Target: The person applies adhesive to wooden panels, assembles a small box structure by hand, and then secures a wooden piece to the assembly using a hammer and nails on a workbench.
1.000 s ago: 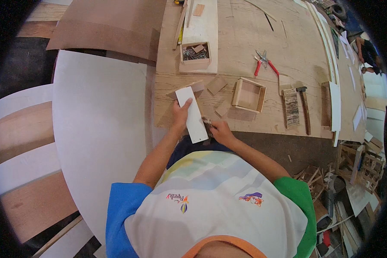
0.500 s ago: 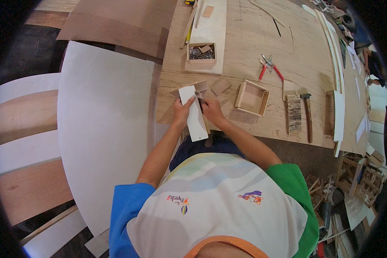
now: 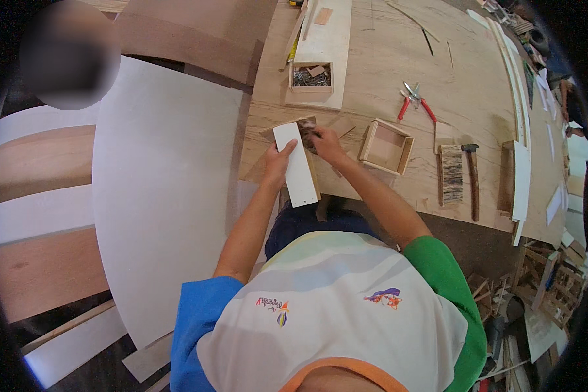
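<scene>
My left hand [image 3: 277,160] grips a narrow white board [image 3: 297,170] near the table's front edge, thumb on its face. The board stands tilted, with small holes near its lower end and a strip of bare wood along its right side. At its upper right is a dark, streaked piece [image 3: 306,126], partly covered. My right hand [image 3: 328,145] is closed at this piece, fingers curled inward; what they pinch is too blurred to make out. Behind the right hand lies a small thin brown wood piece [image 3: 342,125], partly hidden.
An open wooden frame box [image 3: 366,157] sits right of my hands. Beyond are red-handled pliers [image 3: 417,104], a streaked block [image 3: 451,175], a hammer [image 3: 473,183] and a small box of metal fasteners [image 3: 293,80]. A large white panel [image 3: 170,183] lies left.
My right hand has moved up and right, away from the white board's face, uncovering more of the dark streaked piece. A blurred round shape has appeared at the upper left.
</scene>
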